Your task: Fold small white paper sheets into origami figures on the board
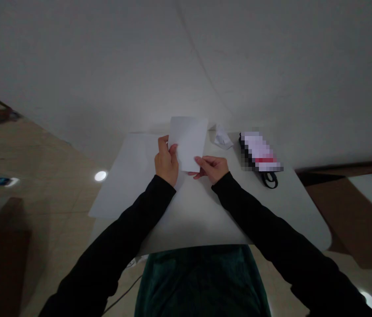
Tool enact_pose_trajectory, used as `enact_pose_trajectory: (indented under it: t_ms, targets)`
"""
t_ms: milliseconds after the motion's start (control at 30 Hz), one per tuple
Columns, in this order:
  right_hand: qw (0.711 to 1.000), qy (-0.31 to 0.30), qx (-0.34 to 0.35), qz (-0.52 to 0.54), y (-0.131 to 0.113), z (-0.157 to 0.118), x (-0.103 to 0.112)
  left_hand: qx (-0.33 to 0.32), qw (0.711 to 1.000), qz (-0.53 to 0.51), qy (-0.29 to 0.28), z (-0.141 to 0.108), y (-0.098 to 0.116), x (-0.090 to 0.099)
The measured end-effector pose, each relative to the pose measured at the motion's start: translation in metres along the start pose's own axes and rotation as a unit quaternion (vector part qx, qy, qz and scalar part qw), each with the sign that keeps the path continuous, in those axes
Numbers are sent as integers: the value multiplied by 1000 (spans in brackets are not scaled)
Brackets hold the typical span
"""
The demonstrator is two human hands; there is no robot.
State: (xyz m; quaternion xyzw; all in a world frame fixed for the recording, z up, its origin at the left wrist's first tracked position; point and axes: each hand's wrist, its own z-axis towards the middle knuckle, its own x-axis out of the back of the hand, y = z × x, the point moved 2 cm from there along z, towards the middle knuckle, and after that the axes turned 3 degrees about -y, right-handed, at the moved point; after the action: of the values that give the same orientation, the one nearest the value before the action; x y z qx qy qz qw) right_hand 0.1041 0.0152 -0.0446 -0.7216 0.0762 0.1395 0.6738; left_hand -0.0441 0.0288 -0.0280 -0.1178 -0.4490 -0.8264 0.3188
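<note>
A small white sheet of paper (188, 141) is held up above the table, tilted toward me. My left hand (167, 163) grips its left edge, thumb on the near face. At the lower right corner my right hand (211, 168) pinches the paper between thumb and fingers. Whether the sheet is folded or single I cannot tell. Under and left of my left arm lies a large white sheet (123, 176) on the table. A small folded piece of white paper (223, 138) rests just beyond my right hand.
The white table (199, 220) stands against a pale wall (123, 66). At its right lies a dark-edged, blurred-out object (260, 152) with a black strap loop (269, 179). A brown box-like surface (354, 220) is off to the right. A cable (123, 294) runs across the floor.
</note>
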Motion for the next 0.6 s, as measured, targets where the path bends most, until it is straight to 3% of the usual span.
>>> enact_pose_trajectory:
  t_ms: [67, 200, 367, 533, 600]
  targets:
    - [1000, 2, -1, 6, -1, 0, -1, 2, 1000, -1, 7, 1, -3, -1]
    - [997, 64, 41, 3, -3, 1, 3, 9, 999, -32, 15, 0, -6, -3]
    - [1000, -3, -13, -14, 2, 3, 4, 13, 997, -72, 28, 1, -13, -3]
    - [997, 59, 52, 2, -2, 0, 2, 30, 992, -122, 32, 2, -16, -6]
    - [998, 49, 49, -2, -1, 0, 3, 47, 986, -154, 33, 3, -15, -7]
